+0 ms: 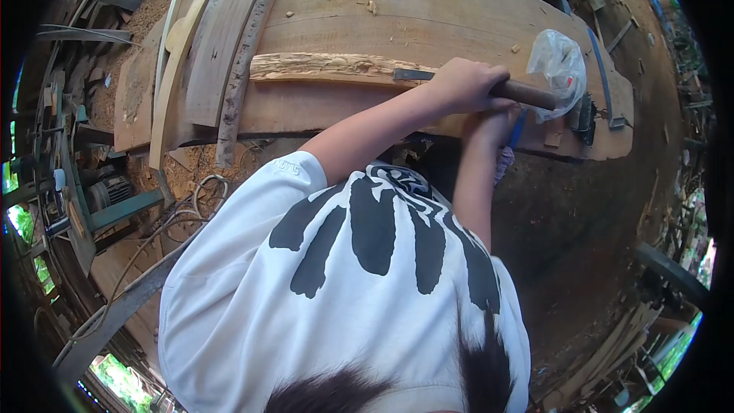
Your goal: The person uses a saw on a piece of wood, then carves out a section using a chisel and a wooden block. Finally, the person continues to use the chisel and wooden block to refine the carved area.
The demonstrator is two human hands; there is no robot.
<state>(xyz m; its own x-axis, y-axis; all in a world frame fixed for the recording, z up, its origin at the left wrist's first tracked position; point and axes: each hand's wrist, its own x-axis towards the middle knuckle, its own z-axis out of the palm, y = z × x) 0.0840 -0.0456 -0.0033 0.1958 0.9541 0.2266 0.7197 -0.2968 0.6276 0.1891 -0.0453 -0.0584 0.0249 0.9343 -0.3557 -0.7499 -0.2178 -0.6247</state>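
My left hand (465, 82) is closed around a chisel. Its flat metal blade (413, 74) points left and rests at the right end of a rough, gouged wood strip (329, 67). The thick wooden handle (531, 95) sticks out to the right of the hand. Just below the handle is my right hand (493, 125), blurred, with its fingers mostly hidden, so its grip cannot be made out. A blue object (518, 130) shows beside it. The strip lies across a wide wooden slab (451, 19).
A clear plastic bag (556, 69), a dark tool (586, 119) and a metal bar with a bent end (604, 80) lie at the slab's right. Long boards (229, 38) cross its left part. A motor (109, 191) and cables stand at the lower left.
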